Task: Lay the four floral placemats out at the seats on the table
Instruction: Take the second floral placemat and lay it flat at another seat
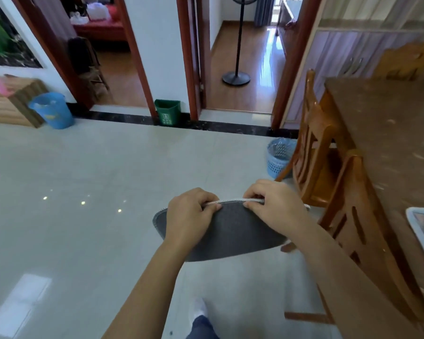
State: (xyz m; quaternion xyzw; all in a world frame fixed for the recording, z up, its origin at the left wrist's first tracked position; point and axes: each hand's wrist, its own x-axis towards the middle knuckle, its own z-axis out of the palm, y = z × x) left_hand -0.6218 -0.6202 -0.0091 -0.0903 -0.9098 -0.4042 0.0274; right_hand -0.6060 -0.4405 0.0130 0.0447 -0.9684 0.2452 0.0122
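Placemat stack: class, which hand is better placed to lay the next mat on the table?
Right, probably. The right hand grips the placemat stack on the side nearer the table; the left hand is farther away.

I am looking into a home's dining area: a brown wooden table [387, 133] with carved wooden chairs [313, 143] pushed against it, pale glossy floor tiles [108, 167], red-brown door frames [191, 57] opening to a bedroom and a room with a black standing fan [238, 45], and blue plastic wastebaskets [52, 110].
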